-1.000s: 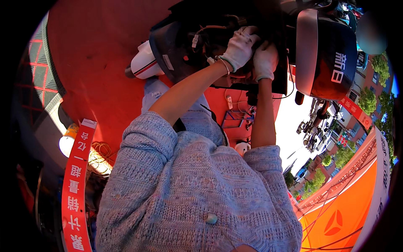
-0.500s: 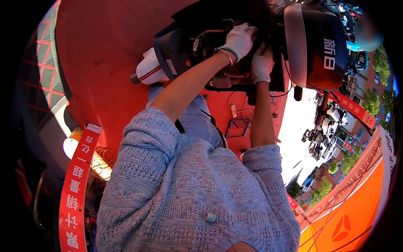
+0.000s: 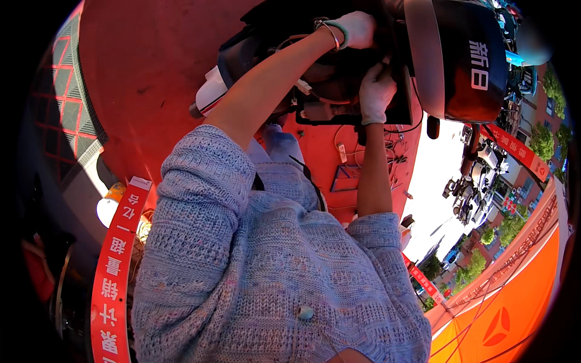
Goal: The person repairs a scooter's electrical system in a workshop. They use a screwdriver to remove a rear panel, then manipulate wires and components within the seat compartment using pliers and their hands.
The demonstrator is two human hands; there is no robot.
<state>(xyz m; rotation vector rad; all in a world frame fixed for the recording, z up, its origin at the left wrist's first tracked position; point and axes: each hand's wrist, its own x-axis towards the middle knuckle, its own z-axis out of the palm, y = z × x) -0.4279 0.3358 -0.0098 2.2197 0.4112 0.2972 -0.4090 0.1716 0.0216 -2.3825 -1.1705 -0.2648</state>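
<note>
Both of my hands wear white gloves and work in the dark, opened body of a scooter (image 3: 315, 66). My left hand (image 3: 357, 29) reaches to the far side of the cavity, its fingers lost in shadow against the dark parts. Closer to me, my right hand (image 3: 376, 97) is closed near the cavity's right edge, fingers curled; what they grip is too dark to make out. A white connector (image 3: 304, 86) and some wires show below my left forearm. The black and grey seat (image 3: 426, 57) stands up just right of my hands.
A white panel (image 3: 210, 91) juts out at the scooter's left. Below it on the red floor (image 3: 151, 78) lie a power strip (image 3: 342, 152), cables, a blue frame (image 3: 345, 179) and scattered tools. Red banners (image 3: 115, 272) hang left and right, with an orange canopy (image 3: 514, 302) at lower right.
My left hand has moved farther away, deeper into the dark side of the cavity. My right hand stays near the right edge with its fingers more curled. The view has shifted slightly.
</note>
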